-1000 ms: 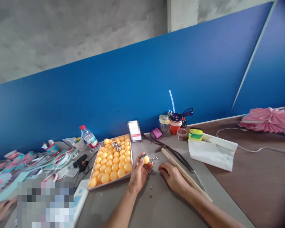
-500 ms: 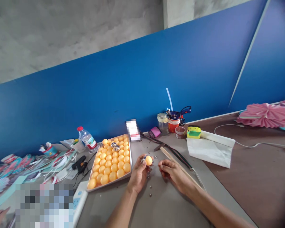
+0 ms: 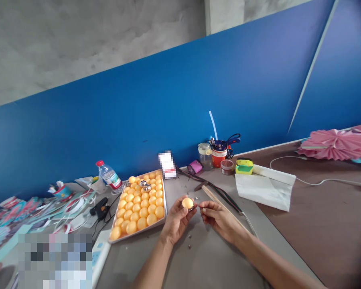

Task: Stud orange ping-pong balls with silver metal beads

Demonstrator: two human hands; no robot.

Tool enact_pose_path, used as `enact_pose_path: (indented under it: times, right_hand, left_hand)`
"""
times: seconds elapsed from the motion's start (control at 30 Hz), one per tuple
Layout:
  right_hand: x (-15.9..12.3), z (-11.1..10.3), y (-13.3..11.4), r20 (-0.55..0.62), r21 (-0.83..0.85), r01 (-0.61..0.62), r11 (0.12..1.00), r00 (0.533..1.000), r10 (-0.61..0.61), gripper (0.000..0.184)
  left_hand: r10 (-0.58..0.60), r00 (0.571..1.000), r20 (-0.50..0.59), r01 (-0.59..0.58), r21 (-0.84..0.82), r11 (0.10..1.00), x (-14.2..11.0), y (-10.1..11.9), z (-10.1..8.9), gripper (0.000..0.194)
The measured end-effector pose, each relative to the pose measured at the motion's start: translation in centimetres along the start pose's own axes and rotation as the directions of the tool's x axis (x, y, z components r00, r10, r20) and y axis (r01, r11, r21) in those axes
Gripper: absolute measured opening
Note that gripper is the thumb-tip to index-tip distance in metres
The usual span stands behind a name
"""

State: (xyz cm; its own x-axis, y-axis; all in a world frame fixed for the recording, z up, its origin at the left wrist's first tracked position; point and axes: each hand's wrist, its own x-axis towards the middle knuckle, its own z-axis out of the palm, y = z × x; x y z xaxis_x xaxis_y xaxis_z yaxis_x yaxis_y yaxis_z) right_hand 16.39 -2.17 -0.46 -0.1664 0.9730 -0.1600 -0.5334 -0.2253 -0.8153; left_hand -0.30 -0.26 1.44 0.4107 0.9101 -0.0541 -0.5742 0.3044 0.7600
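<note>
In my left hand [image 3: 175, 224] is an orange ping-pong ball [image 3: 187, 203], gripped between thumb and fingers. Small shiny silver pieces show along its lower right side. Close by on the right, my right hand [image 3: 216, 218] has thumb and forefinger pinched together; whatever lies between them is too small to make out. Loose silver beads or studs [image 3: 189, 236] are scattered on the grey table around the hands. To the left stands a shallow tray [image 3: 165, 202] filled with rows of orange balls [image 3: 142, 223]. Two silver-covered balls [image 3: 145, 186] rest on top of them.
Thin wooden sticks [image 3: 209, 193] and dark straps [image 3: 225, 198] lie beyond my right hand. At the back are a glass jar [image 3: 205, 158], a red cup [image 3: 219, 158] and a yellow-green box [image 3: 244, 166]. A power strip [image 3: 100, 257] and water bottle [image 3: 110, 178] stand left.
My left hand has turned the ball, so its silver pieces now face lower right. My right hand has risen off the table and come nearer the ball, fingers pinched.
</note>
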Motion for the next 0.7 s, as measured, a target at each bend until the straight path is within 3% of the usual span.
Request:
enact_pose_path:
  times: [0.27,0.47,0.7]
  right_hand:
    - [-0.05,0.21,-0.34,-0.041,0.014,0.042,0.999,0.998,-0.042,0.024]
    - [-0.52,0.64,-0.73,0.019,0.034,0.044,0.998,0.999,-0.045,0.025]
    - [-0.6,0.95,-0.79,0.023,-0.081,0.085,0.993,0.996,-0.083,0.023]
  left_hand:
    - [0.012,1.0,0.0,-0.011,0.099,0.995,0.03,-0.23,0.04,0.045]
    - [0.001,1.0,0.003,-0.001,0.108,0.994,0.09,-0.11,0.21,0.04]
    - [-0.009,0.999,0.051,0.001,0.155,0.988,0.03,-0.53,0.18,0.04]
